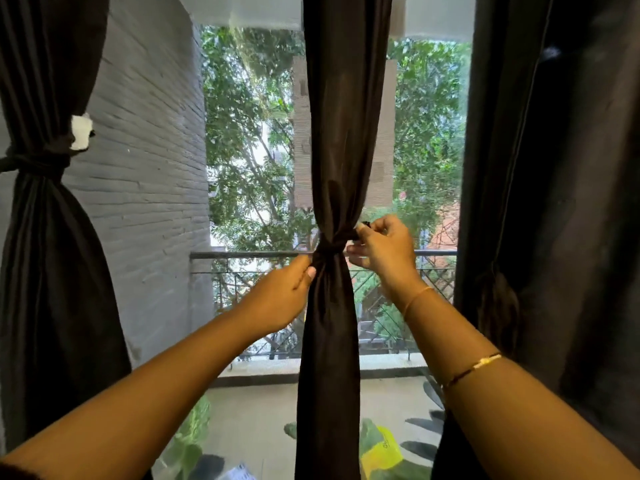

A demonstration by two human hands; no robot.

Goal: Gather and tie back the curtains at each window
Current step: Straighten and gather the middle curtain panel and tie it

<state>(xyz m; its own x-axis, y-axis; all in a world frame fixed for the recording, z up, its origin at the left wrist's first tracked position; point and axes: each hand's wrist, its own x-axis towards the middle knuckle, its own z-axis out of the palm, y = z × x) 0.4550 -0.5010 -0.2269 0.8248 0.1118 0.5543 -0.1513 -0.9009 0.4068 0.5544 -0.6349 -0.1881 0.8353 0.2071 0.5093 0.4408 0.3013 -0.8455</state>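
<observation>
— Curtain first: the dark brown, softly pleated fabric panel (pixel 332 168) hanging down the middle of the window is bunched to a narrow waist, with a band of the same dark cloth (pixel 330 247) wrapped round it. Why are both hands up there?

— Each does a different job, I'd say. The right hand (pixel 384 251) has its grip closed on the dark end of the tie (pixel 358 233), thumb and forefinger pinched together, holding it out to the side, probably so the band stays taut. The left hand (pixel 287 289) has its grip pressed together on the gathered cloth just under the band, fingertips (pixel 310 271) on the folds, likely to keep the bundle from spreading while the tie is drawn in.

— So the knot isn't finished?

— Judging by the end held out in the fingers, it looks partway: wrapped, not yet secured. I cannot tell whether the end is being knotted or hooked to something.

— And the others?

— The matching dark curtain at the left (pixel 45 237) is already cinched with its own band (pixel 34 162), a white scrap (pixel 81 131) showing just above it, against the grey brick wall (pixel 149 168). The dark curtain on the right (pixel 554 202) hangs looser; whether it is tied is unclear. Behind the glass run a metal balcony railing (pixel 249 254) and green trees (pixel 249 133).
</observation>
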